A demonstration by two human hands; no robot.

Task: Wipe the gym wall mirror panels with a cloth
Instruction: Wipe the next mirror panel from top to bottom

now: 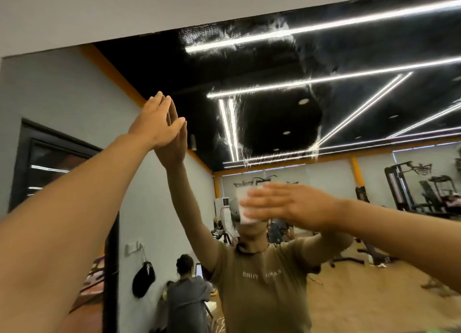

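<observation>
Mirror [274, 88] fills our view, streaked with smears above the cloth [245, 208]; our left hand [154, 123] rests flat on the glass, up and left of the cloth, fingers straight and together; our right hand [291, 205] presses the cloth to the glass under straight fingers, its edge showing past the fingertips; the smears lie upward.

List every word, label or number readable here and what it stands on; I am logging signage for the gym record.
"YIIRS", roughly, seen mirrored: pale lettering on the chest of the olive T-shirt reflected in the mirror.
A second mirrored word beside it, near "MANI": too blurred to read surely.
The white cloth under the right hand, and the gym machines: no legible text.
</observation>
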